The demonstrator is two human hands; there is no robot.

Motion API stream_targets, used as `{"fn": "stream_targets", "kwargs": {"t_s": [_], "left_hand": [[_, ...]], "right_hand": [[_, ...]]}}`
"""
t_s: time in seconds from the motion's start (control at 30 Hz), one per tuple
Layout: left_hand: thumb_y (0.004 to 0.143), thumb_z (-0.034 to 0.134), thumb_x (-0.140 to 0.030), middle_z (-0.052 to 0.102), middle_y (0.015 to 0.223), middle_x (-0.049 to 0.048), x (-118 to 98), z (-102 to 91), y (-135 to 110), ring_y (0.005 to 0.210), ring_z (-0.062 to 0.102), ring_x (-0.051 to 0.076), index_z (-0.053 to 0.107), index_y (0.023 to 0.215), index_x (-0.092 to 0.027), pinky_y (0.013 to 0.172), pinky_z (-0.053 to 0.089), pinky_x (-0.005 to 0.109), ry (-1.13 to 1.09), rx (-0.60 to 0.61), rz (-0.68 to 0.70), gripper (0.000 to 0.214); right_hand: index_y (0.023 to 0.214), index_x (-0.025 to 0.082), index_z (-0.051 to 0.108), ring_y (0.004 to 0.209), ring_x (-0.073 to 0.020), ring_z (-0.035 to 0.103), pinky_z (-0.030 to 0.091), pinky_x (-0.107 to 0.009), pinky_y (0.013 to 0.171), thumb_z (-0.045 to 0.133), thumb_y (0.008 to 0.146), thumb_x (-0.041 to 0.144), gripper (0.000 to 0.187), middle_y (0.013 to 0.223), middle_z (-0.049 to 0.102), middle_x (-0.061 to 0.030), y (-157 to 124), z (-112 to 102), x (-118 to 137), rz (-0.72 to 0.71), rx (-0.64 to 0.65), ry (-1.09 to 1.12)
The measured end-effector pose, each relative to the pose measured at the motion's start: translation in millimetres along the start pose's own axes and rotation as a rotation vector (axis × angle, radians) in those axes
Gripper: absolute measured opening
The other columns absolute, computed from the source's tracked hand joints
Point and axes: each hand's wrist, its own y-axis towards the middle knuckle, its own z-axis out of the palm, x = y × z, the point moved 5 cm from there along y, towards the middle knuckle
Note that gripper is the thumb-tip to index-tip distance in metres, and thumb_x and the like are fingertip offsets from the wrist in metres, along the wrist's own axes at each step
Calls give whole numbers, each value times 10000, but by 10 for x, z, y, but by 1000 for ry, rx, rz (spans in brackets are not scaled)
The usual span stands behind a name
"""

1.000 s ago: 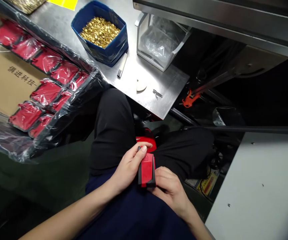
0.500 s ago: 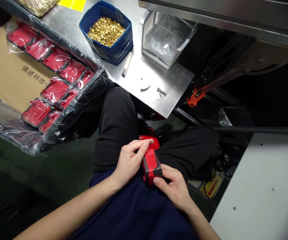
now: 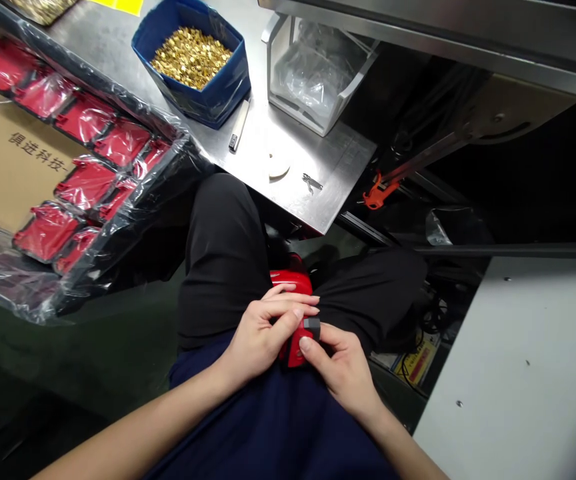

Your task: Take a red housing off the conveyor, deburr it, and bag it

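I sit with a small red and black plastic housing [image 3: 298,341] held over my lap. My left hand [image 3: 263,330] wraps around it from the left, fingers laid across its top. My right hand [image 3: 341,367] pinches its near black end from the right with thumb and fingers. Most of the housing is hidden by my fingers. Another red part [image 3: 293,280] shows between my knees just beyond the hands.
A steel table [image 3: 318,173] lies ahead with a blue bin of brass pieces [image 3: 193,60], a clear plastic bin [image 3: 318,73], a pen-like tool [image 3: 237,127] and a white disc [image 3: 278,167]. Trays of red housings under plastic film [image 3: 83,167] sit left. A white panel [image 3: 518,373] is right.
The housing has been turned in my hands and my left fingers have closed over its top. My right thumb has moved up onto its black end.
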Motion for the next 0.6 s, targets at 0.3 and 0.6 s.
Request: {"fn": "stream_targets", "kwargs": {"t_s": [0.3, 0.6], "left_hand": [[980, 628, -418, 707, 1384, 40, 46, -55, -27, 1415, 510, 272, 770, 1222, -291, 1242, 323, 448, -21, 122, -56, 309], [1012, 560, -397, 834, 1046, 54, 79, -13, 10, 1252, 633, 280, 855, 934, -259, 1179, 385, 469, -95, 18, -122, 334]], "right_hand": [[1099, 193, 797, 825, -173, 639, 502, -274, 785, 655, 955, 451, 328, 900, 765, -20, 55, 9, -91, 75, -16, 62], [818, 170, 727, 709, -139, 548, 423, -255, 676, 566, 997, 483, 396, 752, 662, -2, -5, 36, -19, 28, -13, -77]]}}
